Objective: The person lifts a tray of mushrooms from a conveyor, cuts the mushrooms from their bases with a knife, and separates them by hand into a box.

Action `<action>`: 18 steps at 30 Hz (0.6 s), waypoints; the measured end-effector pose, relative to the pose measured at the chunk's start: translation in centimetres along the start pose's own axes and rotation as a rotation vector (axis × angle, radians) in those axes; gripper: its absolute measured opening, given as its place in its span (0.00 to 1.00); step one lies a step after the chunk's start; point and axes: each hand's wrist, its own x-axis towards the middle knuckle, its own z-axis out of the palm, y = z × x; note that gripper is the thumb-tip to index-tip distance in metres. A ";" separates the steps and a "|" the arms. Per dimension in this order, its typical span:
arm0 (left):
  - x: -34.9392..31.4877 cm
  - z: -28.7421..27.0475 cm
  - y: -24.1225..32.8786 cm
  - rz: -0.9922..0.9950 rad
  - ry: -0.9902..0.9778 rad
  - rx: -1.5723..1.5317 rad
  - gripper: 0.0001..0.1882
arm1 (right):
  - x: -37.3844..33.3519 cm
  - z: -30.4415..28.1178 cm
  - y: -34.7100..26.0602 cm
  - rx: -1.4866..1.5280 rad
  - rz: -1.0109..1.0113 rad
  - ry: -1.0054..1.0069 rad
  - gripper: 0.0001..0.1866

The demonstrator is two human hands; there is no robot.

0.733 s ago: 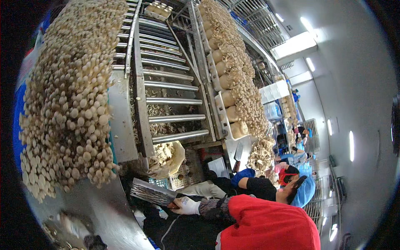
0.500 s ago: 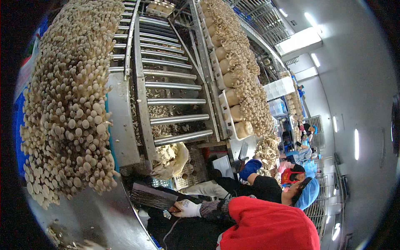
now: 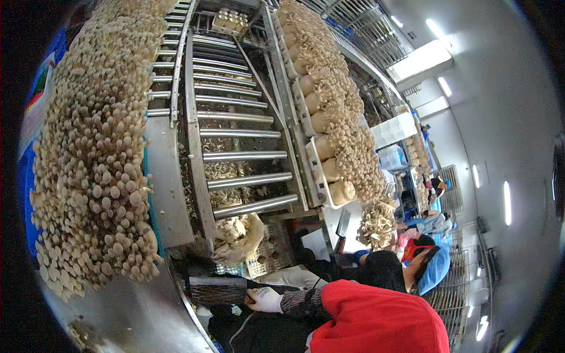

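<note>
My right hand (image 3: 266, 299), in a white glove, is closed round the handle of a broad-bladed cleaver (image 3: 218, 290). The wide, dark, wet-looking blade points left, beside the edge of a steel table (image 3: 135, 312). A red garment (image 3: 376, 320) covers my upper arm, with a dark knitted sleeve below it. My left hand is out of view. At the left, a long, dense mass of brown-capped mushrooms (image 3: 100, 194) stands on the table, with a teal edge along its right side. Small mushroom scraps lie near the table's lower end.
A steel roller conveyor (image 3: 247, 180) runs away ahead. Beyond it stand white crates (image 3: 322, 176) of mushroom-topped bottles. A bag of scraps (image 3: 238, 235) sits at the conveyor's near end. A co-worker in a blue cap (image 3: 435, 270) bends close by; another cleaver (image 3: 343, 223) lies nearby.
The view has shifted slightly, and the cleaver blade now lies more level. A blurred shape at the lower left edge is gone. The co-worker's blue-gloved hand is lower and less visible.
</note>
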 end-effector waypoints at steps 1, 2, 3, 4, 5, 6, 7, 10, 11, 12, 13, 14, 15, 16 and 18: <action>0.4 6.0 -0.4 -0.001 0.006 0.024 0.22 | 0.3 0.9 0.0 0.042 0.018 -0.062 0.26; 0.5 9.0 -4.4 0.013 -0.399 -0.078 0.32 | 1.6 2.0 -1.7 0.084 -0.020 -0.144 0.27; -4.2 6.9 6.3 -0.298 -0.491 -0.763 0.33 | 0.5 1.9 0.0 0.054 0.066 -0.128 0.29; -6.9 -2.0 19.0 -0.482 -0.602 -1.446 0.34 | -1.5 1.3 1.8 0.049 0.153 -0.083 0.29; -7.1 3.2 13.8 -0.490 -0.543 -1.415 0.34 | -1.0 2.0 0.3 0.082 0.094 -0.127 0.29; -9.8 1.1 18.0 -0.620 -0.683 -1.595 0.33 | -1.7 2.5 0.7 0.103 0.109 -0.156 0.29; -12.2 -0.4 20.4 -0.749 -0.816 -1.766 0.32 | -2.9 2.9 0.6 0.100 0.078 -0.082 0.28; -17.8 2.1 21.4 -1.164 -1.186 -2.240 0.30 | -3.3 2.2 -1.6 0.175 0.238 -0.334 0.30; -18.1 5.5 18.6 -1.297 -1.276 -2.392 0.30 | -3.3 3.2 -2.6 0.152 0.206 -0.286 0.31; -18.3 6.5 18.5 -1.298 -1.281 -2.389 0.30 | -3.7 3.9 -2.5 0.154 0.210 -0.286 0.31; -18.2 7.4 18.1 -1.278 -1.355 -2.272 0.28 | -4.1 4.4 -2.7 0.199 0.213 -0.246 0.28; -18.0 8.3 17.3 -1.256 -1.414 -2.155 0.27 | -4.4 5.4 -2.6 0.243 0.210 -0.207 0.27; -18.7 7.1 19.3 -1.258 -1.465 -2.155 0.27 | -5.4 6.3 -1.3 0.205 0.300 -0.194 0.30; -19.5 5.1 22.1 -1.257 -1.599 -2.045 0.26 | -6.5 6.2 0.0 0.204 0.334 -0.178 0.30; -20.1 -7.2 34.0 -1.243 -1.786 -1.918 0.25 | -10.1 5.6 2.9 0.161 0.577 -0.118 0.33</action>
